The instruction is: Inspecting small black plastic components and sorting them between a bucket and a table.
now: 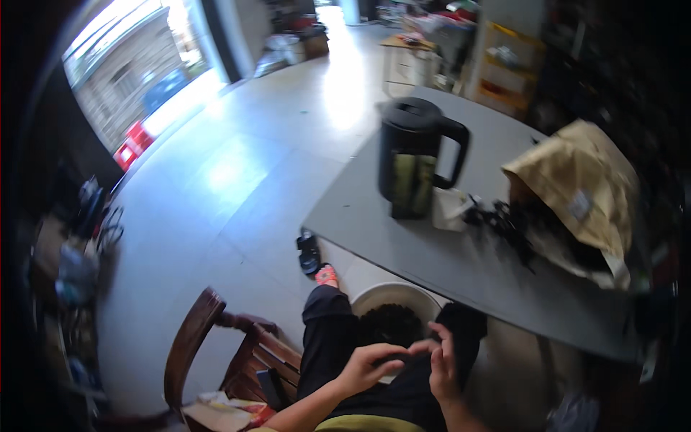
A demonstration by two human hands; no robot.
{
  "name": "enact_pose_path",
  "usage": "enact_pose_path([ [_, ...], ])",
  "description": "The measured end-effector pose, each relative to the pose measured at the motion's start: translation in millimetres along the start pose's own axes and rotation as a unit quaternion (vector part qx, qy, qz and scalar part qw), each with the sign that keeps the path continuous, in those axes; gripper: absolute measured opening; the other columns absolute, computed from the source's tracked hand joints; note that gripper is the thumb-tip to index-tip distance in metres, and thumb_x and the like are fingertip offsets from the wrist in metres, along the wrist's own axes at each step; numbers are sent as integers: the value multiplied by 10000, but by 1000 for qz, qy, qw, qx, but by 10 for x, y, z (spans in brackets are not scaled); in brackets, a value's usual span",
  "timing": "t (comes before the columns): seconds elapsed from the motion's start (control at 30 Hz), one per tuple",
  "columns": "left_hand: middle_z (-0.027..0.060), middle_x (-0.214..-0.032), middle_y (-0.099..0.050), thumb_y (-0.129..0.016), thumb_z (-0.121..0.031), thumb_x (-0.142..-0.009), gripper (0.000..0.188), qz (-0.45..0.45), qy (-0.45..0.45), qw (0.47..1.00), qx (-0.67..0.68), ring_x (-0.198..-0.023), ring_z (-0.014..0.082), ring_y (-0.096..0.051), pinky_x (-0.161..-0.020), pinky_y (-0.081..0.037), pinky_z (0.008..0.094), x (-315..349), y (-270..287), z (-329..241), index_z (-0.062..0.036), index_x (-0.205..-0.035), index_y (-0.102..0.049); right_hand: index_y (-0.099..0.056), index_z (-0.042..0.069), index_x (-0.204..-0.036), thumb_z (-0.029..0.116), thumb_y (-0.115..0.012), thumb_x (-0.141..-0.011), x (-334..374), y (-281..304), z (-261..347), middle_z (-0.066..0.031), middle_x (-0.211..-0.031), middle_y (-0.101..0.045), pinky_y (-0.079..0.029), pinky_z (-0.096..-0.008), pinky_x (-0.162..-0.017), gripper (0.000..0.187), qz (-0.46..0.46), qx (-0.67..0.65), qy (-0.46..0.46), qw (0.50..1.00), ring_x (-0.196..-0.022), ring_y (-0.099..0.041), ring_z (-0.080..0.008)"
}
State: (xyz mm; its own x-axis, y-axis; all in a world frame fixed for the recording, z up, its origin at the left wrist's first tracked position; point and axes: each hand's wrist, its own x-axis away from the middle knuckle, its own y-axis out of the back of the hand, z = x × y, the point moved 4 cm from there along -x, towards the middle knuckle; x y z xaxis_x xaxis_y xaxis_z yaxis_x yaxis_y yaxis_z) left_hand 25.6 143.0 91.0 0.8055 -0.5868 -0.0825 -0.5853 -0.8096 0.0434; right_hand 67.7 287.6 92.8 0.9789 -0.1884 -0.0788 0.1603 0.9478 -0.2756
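Observation:
Over my lap, my left hand [371, 366] reaches right with its fingers bent and its thumb held apart. My right hand [444, 365] faces it, fingers spread, and their fingertips come close or touch. Nothing that I can make out lies in either hand. Just beyond them, between my legs, stands a pale bucket [358, 302] with a dark clumped mass [392, 322] inside. On the grey table [345, 223], small dark twisted pieces [504, 223] lie before a tan bag [576, 169] with its dark mouth facing me.
A black lidded jug [410, 137] with a handle stands on the table, beside a small whitish container [450, 209]. A wooden chair [252, 360] is at my left, with a packet [223, 412] near it. A dark sandal [308, 252] lies on the tiled floor [216, 237].

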Motion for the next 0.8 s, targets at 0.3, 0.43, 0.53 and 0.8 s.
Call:
enact_pose_path([
  [0.3, -28, -803, -547, -560, -183, -903, 233, -44, 90, 974, 204, -665, 30, -462, -563, -358, 174, 187, -196, 37, -41, -1088, -549, -516, 52, -1147, 150, -450, -911, 143, -136, -166, -16, -793, -568, -399, -256, -588, 264, 35, 159, -69, 984, -664, -494, -95],
  [0.43, -45, -787, -492, -486, -219, -937, 183, -32, 157, 937, 309, -675, 21, -415, -576, -333, 172, 292, -251, 320, -63, -1030, -509, -544, 27, -1093, 150, -477, -878, 155, -287, -29, -109, -850, -596, -419, -360, -674, 257, 31, 415, 152, 896, -703, -526, -264],
  [0.53, -52, -735, -472, -493, -242, -929, 189, -36, 129, 942, 306, -603, 13, -388, -509, -297, 159, 247, -234, 271, -71, -1006, -513, -529, 16, -1105, 166, -489, -878, 191, -341, -1, -112, -871, -603, -421, -368, -679, 275, 42, 418, 186, 888, -705, -540, -260],
  [0.8, 11, -934, -540, -506, -206, -928, 230, 54, 144, 969, 191, -851, 69, -503, -741, -429, 212, 219, -116, 224, -20, -1061, -528, -506, 29, -1053, 116, -613, -781, 300, -222, -8, -110, -851, -598, -468, -326, -616, 305, 52, 378, 258, 887, -681, -593, -236],
])
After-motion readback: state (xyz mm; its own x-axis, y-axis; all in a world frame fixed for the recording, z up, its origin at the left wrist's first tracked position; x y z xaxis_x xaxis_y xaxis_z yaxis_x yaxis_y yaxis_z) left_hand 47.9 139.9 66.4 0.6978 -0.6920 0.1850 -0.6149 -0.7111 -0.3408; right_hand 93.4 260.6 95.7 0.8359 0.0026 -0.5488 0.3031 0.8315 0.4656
